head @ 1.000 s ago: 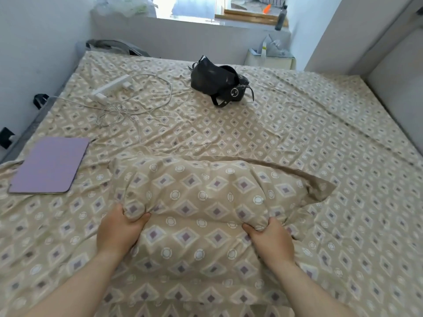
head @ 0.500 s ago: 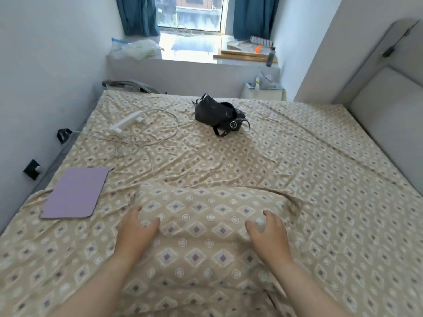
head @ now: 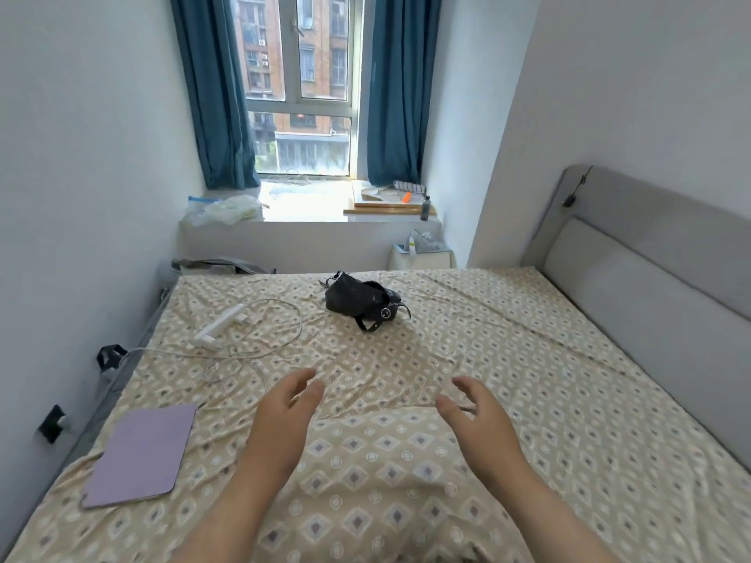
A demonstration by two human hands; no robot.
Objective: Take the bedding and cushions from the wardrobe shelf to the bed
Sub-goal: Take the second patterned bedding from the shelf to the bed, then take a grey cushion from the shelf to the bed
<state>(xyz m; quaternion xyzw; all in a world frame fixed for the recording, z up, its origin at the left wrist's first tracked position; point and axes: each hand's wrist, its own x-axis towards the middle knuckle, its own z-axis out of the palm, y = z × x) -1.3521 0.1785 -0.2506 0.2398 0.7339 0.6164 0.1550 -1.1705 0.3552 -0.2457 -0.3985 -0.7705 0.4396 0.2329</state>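
Observation:
A beige pillow [head: 378, 469] with a diamond print lies on the bed [head: 548, 379], near its front edge, in the same pattern as the sheet. My left hand [head: 284, 416] hovers over the pillow's left side, fingers apart, holding nothing. My right hand [head: 475, 420] hangs above the pillow's right side, also open and empty. Both hands are lifted clear of the pillow.
A purple tablet case [head: 142, 453] lies at the left. A white power strip [head: 219, 325] with tangled cables sits behind it. A black bag [head: 357, 298] rests mid-bed toward the window. The grey headboard [head: 650, 286] runs along the right, walls close in left.
Both hands have let go of the pillow and lifted off it, fingers spread. The view has tilted up toward the window.

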